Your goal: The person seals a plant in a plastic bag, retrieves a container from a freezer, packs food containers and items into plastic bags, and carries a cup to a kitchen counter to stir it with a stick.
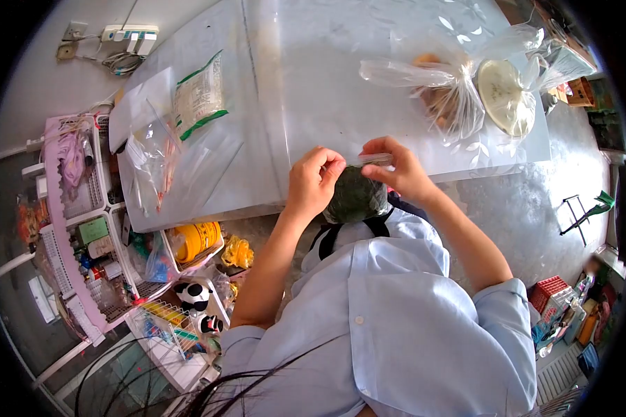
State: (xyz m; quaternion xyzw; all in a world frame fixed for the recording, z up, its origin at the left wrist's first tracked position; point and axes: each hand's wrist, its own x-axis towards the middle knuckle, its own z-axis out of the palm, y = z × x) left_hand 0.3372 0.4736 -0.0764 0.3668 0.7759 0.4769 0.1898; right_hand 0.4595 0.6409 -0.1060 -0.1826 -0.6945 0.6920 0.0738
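A clear plastic bag with dark green contents stands at my lap, just below the table's near edge. What the green stuff is, I cannot make out. My left hand is closed in a pinch at the upper left of the bag's mouth. On the other side, my right hand curls its thumb and fingers around the upper right edge, where a strip of clear plastic shows between them. The fingertips partly hide the bag's top.
The table carries a green-and-white packet and loose clear bags at left. Tied plastic bags and a round pale lid-like item lie at right. Storage baskets flank me at left.
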